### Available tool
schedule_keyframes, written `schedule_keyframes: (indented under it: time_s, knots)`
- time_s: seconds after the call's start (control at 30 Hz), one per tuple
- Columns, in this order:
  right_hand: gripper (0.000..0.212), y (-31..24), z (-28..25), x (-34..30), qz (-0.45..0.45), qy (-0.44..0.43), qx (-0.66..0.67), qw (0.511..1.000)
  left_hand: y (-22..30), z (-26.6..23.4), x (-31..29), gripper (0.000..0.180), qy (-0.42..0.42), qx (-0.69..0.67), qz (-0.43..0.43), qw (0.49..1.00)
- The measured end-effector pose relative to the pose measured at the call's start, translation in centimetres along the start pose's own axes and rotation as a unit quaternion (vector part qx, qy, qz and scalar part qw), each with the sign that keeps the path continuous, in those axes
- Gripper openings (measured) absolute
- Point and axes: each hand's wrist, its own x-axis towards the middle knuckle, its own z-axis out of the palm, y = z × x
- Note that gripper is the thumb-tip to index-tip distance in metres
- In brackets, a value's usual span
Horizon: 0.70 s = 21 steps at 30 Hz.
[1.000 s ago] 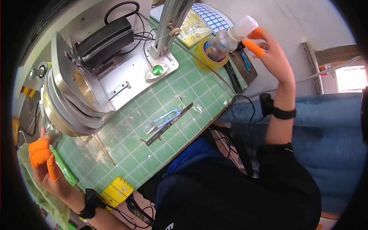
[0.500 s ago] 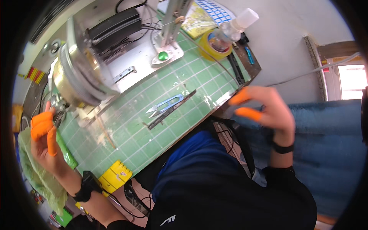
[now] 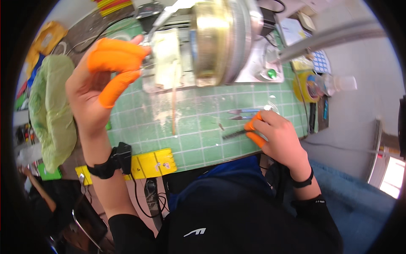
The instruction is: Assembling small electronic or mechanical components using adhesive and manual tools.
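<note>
My left hand [image 3: 108,70], with orange finger covers, is closed at the left of a machine's gold and silver wheel [image 3: 215,42]. Its fingertips meet by a shiny metal part; anything pinched there is too small to make out. Low over the green gridded mat [image 3: 198,146], my right hand [image 3: 277,133] has its orange-covered finger and thumb around a long, thin dark tool [image 3: 232,134]. Only one end of that tool shows; its kind is unclear. Blue-handled thread snips [image 3: 245,112] lie just beyond these fingers.
A thin brown stick [image 3: 174,110] lies below the wheel. The yellow tape roll [image 3: 303,86] and a clear bottle [image 3: 332,84] are at the right. Near the front edge sits a yellow block [image 3: 154,163]; pale green cloth [image 3: 53,110] hangs left. A metal bar [image 3: 330,40] crosses the upper right.
My right hand has come in from beyond the mat's right edge and closed around the dark tool. My left hand remains pinched by the metal part. The view has swung left.
</note>
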Motion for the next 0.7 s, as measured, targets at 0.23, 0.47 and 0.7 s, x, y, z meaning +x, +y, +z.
schedule_keyframes:
  time_s: [0.23,0.47,0.7]
  knots:
    - [0.034,-2.3,-1.0,-0.7,0.065,-0.120,-0.078,0.988,0.0,0.4,0.5,0.014,-0.005,-0.015,0.006,1.000]
    - [0.034,-3.3,-2.5,1.2,0.055,-0.209,-0.035,0.976,0.0,0.3,0.5,0.015,-0.011,-0.002,0.011,1.000]
    - [0.031,-6.4,-10.4,5.7,-0.133,-0.012,0.234,0.963,0.2,0.0,0.5,0.016,-0.014,-0.004,0.015,1.000]
